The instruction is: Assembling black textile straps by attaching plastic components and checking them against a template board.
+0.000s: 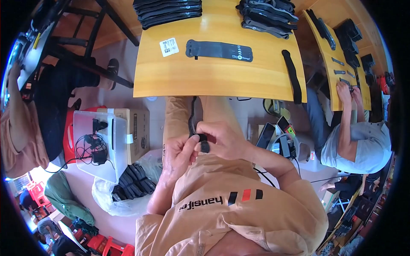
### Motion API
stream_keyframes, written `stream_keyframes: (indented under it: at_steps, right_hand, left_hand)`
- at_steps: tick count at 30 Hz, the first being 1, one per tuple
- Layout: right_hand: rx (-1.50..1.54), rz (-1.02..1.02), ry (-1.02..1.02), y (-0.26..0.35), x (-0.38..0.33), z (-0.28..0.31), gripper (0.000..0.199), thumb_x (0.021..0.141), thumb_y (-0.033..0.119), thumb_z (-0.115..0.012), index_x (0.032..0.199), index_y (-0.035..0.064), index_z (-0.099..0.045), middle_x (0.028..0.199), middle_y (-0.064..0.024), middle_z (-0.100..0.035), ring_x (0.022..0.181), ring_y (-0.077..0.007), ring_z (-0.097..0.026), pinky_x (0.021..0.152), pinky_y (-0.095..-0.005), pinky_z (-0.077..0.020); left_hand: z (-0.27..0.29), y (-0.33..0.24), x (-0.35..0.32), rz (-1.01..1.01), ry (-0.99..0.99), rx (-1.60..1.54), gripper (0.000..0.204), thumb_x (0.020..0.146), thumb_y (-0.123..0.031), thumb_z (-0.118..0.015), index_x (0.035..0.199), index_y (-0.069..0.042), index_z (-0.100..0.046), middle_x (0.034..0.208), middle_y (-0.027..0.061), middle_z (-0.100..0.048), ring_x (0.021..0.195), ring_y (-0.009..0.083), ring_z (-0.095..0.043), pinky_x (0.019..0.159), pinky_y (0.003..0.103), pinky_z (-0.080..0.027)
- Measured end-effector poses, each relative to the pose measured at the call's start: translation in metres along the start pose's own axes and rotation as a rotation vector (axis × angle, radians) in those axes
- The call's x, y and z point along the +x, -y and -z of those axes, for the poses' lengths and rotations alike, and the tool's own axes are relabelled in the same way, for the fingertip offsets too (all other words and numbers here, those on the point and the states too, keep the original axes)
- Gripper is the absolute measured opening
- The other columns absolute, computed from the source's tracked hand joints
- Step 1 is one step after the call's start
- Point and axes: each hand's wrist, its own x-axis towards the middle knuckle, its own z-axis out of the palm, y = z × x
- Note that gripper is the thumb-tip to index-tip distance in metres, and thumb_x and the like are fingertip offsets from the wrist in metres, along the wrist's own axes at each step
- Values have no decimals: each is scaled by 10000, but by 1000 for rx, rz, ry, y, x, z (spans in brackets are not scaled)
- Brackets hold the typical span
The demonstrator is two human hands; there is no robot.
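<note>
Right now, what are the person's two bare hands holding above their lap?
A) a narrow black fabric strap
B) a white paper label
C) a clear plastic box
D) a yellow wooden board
A: both the left hand and the right hand pinch a narrow black fabric strap, which runs from the fingers up toward the yellow wooden table, where the white paper label lies untouched.

I note the person wears a tan short-sleeved shirt (239,205) with a collar and matching tan trousers (179,115). Across the shirt chest runs dark lettering beside three slanted bars, black, red, black. Both forearms are bare; no gloves, no watch seen.
</note>
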Motion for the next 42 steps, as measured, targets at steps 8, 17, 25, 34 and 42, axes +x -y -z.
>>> stream_keyframes:
  at_steps: [8,17,25,34,42]
  right_hand:
    - [116,-120,36,9,-8,6,219,920,191,-485,791,15,-499,544,-7,-401,457,-63,-410,427,-236,-314]
    - [739,-460,-540,17,-48,68,233,894,299,-482,849,71,-459,458,44,-302,312,-68,-287,293,-215,-218]
    - [842,-50,-824,38,-106,175,229,922,268,-458,819,71,-514,468,68,-276,324,-36,-238,279,-185,-174]
    - [-15,-290,-146,65,-95,146,136,809,39,-493,707,-24,-557,540,-64,-540,374,-94,-517,347,-198,-403]
    - [-509,-394,-239,75,-75,118,222,728,-90,-495,862,-13,-655,645,-55,-596,487,-104,-579,447,-185,-455]
  left_hand:
    - [-3,-8,1,64,83,-144,389,899,-222,-495,542,-69,-472,469,-30,-418,405,38,-356,386,202,-253]
    - [60,13,-16,237,173,-392,356,821,-137,-519,487,-107,-397,445,-37,-390,365,39,-296,354,232,-199]
    - [179,33,-85,-42,-139,-1023,294,866,-119,-471,593,-122,-362,445,-72,-288,340,44,-298,300,202,-214]
    - [105,-10,13,-183,-216,-424,390,932,-344,-455,643,-88,-401,519,-48,-305,424,49,-270,385,209,-203]
    - [68,33,98,-3,-458,-197,469,925,-452,-408,696,-61,-529,553,2,-468,445,76,-426,406,214,-343]
